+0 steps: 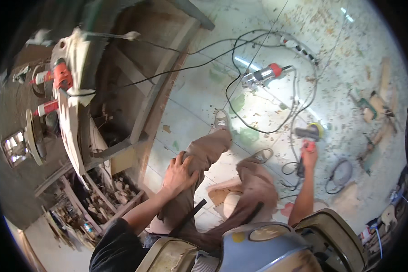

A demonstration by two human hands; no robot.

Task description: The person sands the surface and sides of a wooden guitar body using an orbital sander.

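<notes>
My left hand (179, 176) lies on my left knee, fingers spread over the brown trousers (204, 152), holding nothing. Out to the right, my right hand (309, 157) is closed round the red body of an angle grinder (307, 132) low over the tiled floor. The grinder has a dark grey head and a yellow disc. My palm hides part of its body, and some blur softens its outline. A black cord runs close beside that hand. Ahead on the floor lies a second power tool (263, 75), silver with a red end.
Black cables loop over the dusty floor (190, 113) to a power strip (299, 47). A workbench (138, 109) on the left carries an orange power tool (62, 75). Below it sits a crate of wood scraps (102, 197). A green clamp (366, 109) and wood pieces lie at far right.
</notes>
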